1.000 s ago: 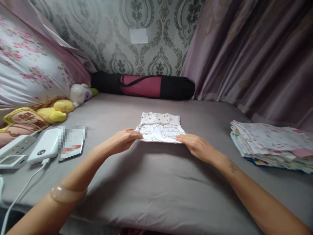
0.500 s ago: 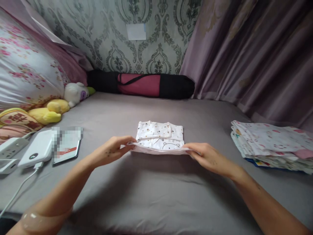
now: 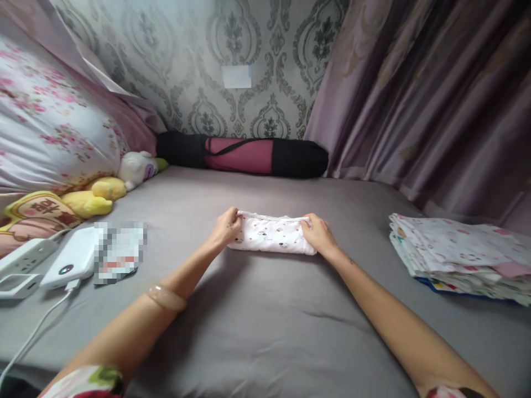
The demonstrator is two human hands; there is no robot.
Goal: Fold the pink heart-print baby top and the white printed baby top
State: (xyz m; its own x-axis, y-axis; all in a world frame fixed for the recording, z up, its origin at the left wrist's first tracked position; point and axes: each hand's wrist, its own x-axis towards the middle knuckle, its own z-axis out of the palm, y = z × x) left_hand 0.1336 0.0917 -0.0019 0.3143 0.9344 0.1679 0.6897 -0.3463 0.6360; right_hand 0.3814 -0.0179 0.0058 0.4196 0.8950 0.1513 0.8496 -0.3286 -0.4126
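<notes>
A white cloth with a small printed pattern (image 3: pixel 271 235) lies folded into a flat, wide bundle on the grey sheet, near the middle of the view. At its upper left corner, my left hand (image 3: pixel 230 225) pinches the fabric's top edge. The upper right corner is gripped between the thumb and fingers of my right hand (image 3: pixel 318 233). Between the hands the top edge runs nearly straight, with a bit of another layer showing behind it.
On the right is a stack of folded cloths (image 3: pixel 452 243). To the left lie a power bank (image 3: pixel 72 260), a power strip (image 3: pixel 29 257), a phone (image 3: pixel 120 257) and plush toys (image 3: pixel 93 199). A black and red roll bag (image 3: pixel 244 155) rests by the wall.
Both hands have moved away from me with the cloth's near edge, folding it over the rest. The bear drawing is now covered. The camera view has tilted up slightly.
</notes>
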